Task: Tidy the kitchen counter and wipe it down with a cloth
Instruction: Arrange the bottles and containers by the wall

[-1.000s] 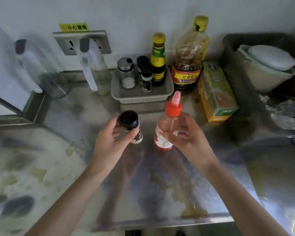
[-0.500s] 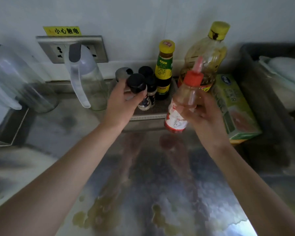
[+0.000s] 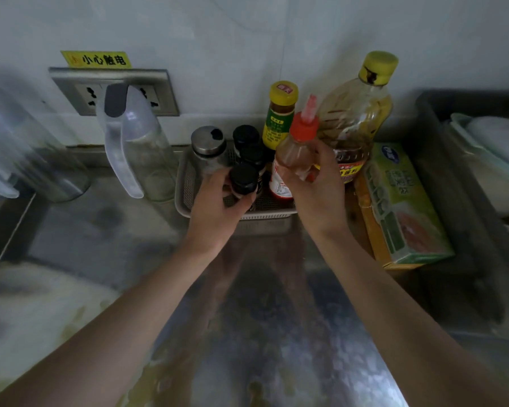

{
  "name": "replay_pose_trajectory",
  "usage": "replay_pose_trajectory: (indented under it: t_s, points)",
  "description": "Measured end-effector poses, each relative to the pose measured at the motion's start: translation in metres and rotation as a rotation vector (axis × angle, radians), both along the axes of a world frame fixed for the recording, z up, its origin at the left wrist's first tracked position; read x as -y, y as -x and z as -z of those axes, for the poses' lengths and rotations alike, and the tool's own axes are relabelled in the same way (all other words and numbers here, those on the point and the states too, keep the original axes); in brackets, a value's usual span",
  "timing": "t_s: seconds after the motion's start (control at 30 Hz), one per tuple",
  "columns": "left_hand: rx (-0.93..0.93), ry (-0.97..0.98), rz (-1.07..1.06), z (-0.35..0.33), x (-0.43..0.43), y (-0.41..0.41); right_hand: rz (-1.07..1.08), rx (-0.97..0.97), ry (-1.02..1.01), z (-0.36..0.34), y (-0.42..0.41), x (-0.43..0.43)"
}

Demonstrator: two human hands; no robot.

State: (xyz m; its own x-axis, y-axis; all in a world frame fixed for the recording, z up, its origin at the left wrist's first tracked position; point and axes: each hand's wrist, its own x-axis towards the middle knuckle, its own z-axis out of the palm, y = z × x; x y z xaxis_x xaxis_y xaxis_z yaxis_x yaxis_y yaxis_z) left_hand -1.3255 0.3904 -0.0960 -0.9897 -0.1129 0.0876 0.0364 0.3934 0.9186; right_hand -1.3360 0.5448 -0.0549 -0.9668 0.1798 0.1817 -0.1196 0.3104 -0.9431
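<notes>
- at the back of the steel counter (image 3: 276, 342), in the head view, a grey mesh tray (image 3: 185, 186) sits against the wall, and both hands reach over it.
- left hand (image 3: 213, 204): fingers and thumb are curled round a small black-capped jar (image 3: 244, 179), held upright over the tray's front part, just in front of two other black-capped jars (image 3: 246, 136); whether its base touches the tray is hidden by the hand.
- right hand (image 3: 316, 186): fingers are wrapped round the middle of a red-capped bottle (image 3: 299, 148), tilted slightly right, with its lower end over the tray's right side beside the held jar.
- inside the tray also stand a shaker with a metal lid (image 3: 207, 143) and a yellow-capped sauce bottle (image 3: 280, 116).
- just right of the tray stands a large oil bottle (image 3: 360, 113), then a green box (image 3: 403, 201) lying flat.
- left of the tray stands a clear pitcher (image 3: 138, 142), below a wall socket (image 3: 112, 91) with a yellow sticker (image 3: 96, 58).
- far right, a dark tub (image 3: 450, 177) holds pale bowls (image 3: 497, 148).
- yellowish stains (image 3: 159, 374) mark the counter near the front edge.
</notes>
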Motion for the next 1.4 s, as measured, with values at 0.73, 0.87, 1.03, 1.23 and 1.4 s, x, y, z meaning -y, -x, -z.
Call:
replay_pose_trajectory:
  t_s: [0.73,0.87,1.03,1.23,1.4]
  points:
    - [0.058,-0.104,0.061,-0.011,-0.002,-0.004,-0.110,0.054,-0.140,0.024,0.003,0.007]
    - [0.050,0.186,0.094,-0.017,-0.002,-0.003,-0.126,0.034,-0.130,0.023,0.003,0.006]
    - [0.085,0.305,-0.003,-0.015,-0.004,-0.001,-0.174,0.012,-0.153,0.024,0.001,0.009]
    - [0.072,0.307,0.001,-0.010,-0.004,-0.002,-0.190,-0.004,-0.263,0.033,0.007,0.003]
    - [0.065,0.306,-0.070,-0.010,-0.011,-0.005,-0.161,0.002,-0.301,0.035,0.005,0.001]
